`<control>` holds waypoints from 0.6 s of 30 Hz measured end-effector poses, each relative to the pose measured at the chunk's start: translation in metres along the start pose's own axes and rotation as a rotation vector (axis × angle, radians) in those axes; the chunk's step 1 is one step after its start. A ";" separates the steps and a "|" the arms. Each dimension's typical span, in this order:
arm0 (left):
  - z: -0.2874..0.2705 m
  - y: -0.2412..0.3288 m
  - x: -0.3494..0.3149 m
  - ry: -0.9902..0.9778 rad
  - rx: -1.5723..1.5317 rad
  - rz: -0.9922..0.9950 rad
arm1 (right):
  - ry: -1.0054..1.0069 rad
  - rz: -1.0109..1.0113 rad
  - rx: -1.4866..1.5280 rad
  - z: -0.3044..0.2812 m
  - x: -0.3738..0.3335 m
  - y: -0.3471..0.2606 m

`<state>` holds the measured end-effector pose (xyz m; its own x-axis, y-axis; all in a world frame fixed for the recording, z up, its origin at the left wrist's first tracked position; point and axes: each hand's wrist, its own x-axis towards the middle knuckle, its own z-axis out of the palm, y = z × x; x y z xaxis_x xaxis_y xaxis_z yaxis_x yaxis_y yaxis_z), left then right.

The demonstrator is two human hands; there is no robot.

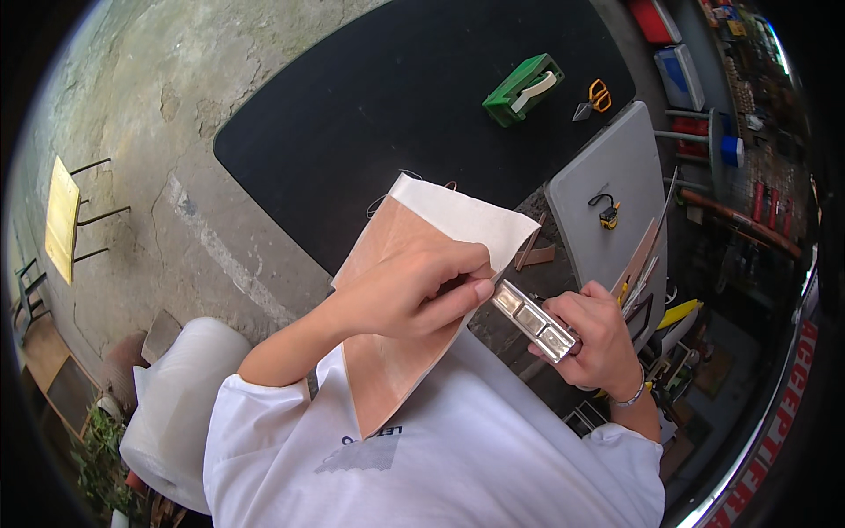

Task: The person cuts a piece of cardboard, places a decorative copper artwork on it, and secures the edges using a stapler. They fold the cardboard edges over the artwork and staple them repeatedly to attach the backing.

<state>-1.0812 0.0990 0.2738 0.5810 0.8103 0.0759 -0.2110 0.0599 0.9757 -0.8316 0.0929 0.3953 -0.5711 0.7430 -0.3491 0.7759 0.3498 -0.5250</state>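
My left hand (422, 286) is closed in a pinch on the right edge of a tan sheet (400, 365), which looks like thin leather or fabric. A white strip (458, 202) runs along the sheet's far end. The sheet hangs tilted in front of my shirt, partly covered by my left hand and forearm. My right hand (597, 333) is wrapped round a silver metal staple gun (532, 321). The tool's front end is right beside my left fingertips and the sheet's edge; whether it touches the sheet I cannot tell.
Beyond the sheet stands a black table (352, 114) with a green tape dispenser (524, 88) and orange-handled scissors (596, 99). A grey table (607, 167) at the right bears a tape measure (607, 213). Left are a bubble wrap roll (189, 405) and a yellow stool (62, 220).
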 end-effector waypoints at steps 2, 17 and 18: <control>0.001 0.000 -0.001 0.004 0.001 0.006 | -0.020 -0.004 -0.022 -0.003 0.002 -0.003; -0.004 -0.003 0.000 -0.025 -0.045 0.019 | -0.130 0.031 -0.125 -0.021 0.012 -0.018; -0.004 -0.003 0.000 -0.027 -0.052 0.018 | -0.128 0.041 -0.127 -0.021 0.013 -0.020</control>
<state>-1.0838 0.1011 0.2699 0.5975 0.7957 0.0993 -0.2612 0.0761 0.9623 -0.8490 0.1076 0.4176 -0.5616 0.6820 -0.4685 0.8221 0.3959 -0.4092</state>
